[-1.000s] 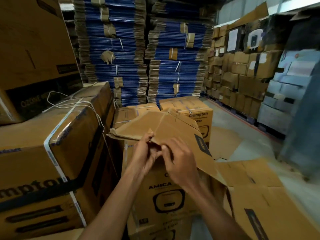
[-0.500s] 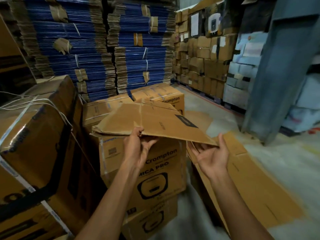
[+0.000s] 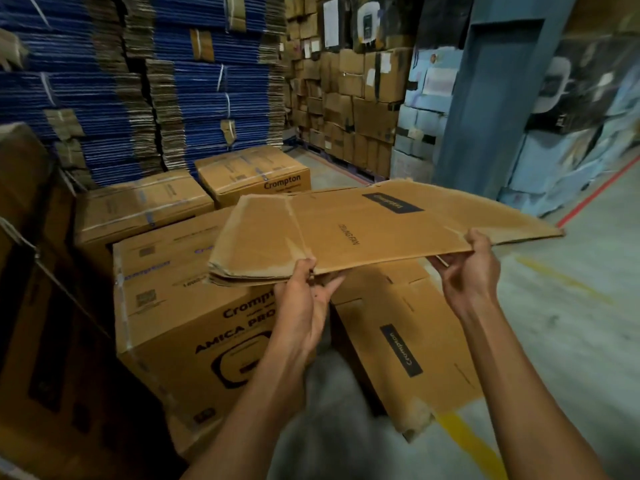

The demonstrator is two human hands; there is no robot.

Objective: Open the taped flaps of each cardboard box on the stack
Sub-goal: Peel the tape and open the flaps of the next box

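At the far left stands a dark box [image 3: 34, 306], its print too dim to read, with tall stacks of blue flat cartons [image 3: 104, 98] behind it. Next comes a sealed box [image 3: 180, 323] marked "Crompton" and "AMICA PRO" on its front, tape running down its left corner. Two more taped boxes sit behind it, the right one [image 3: 252, 174] also printed "Crompton". Above the sealed box a flattened box [image 3: 363, 230] is held nearly level in the air, hiding part of the sealed box's top; it bears "CEILING FAN" in small sideways letters and a dark label farther back. The left hand [image 3: 304, 306] pinches its near edge, thumb on top and fingers beneath. The right hand [image 3: 467, 271] grips the same edge farther right, fingers curled under. Below them another flat sheet of cardboard [image 3: 398, 341] lies on the floor [image 3: 571, 306], with a dark "Crompton" label. Behind rise a wall of brown boxes [image 3: 346, 98] and a blue pillar [image 3: 485, 98].
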